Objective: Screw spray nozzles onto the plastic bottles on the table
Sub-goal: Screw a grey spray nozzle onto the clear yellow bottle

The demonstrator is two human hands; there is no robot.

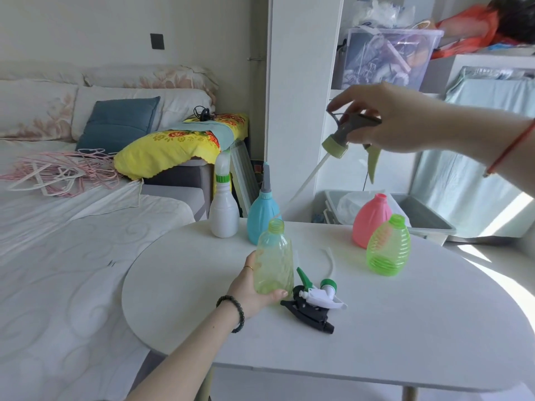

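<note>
The left hand wraps its fingers around the lower body of a pale yellow-green bottle, which stands upright with its open neck well above them, on the white bench. The right hand is raised high above the bench, its fingers clenched on a grey-and-green spray nozzle. The nozzle's green collar sits just below those fingers, and its white dip tube slants down toward the bottle's neck; whether the tip is inside cannot be told. Just beside the left fingers lie 2 loose nozzles, 1 black and 1 white with green parts. Farther off stand a white bottle, a blue bottle, a pink bottle and a bright green bottle.
</note>
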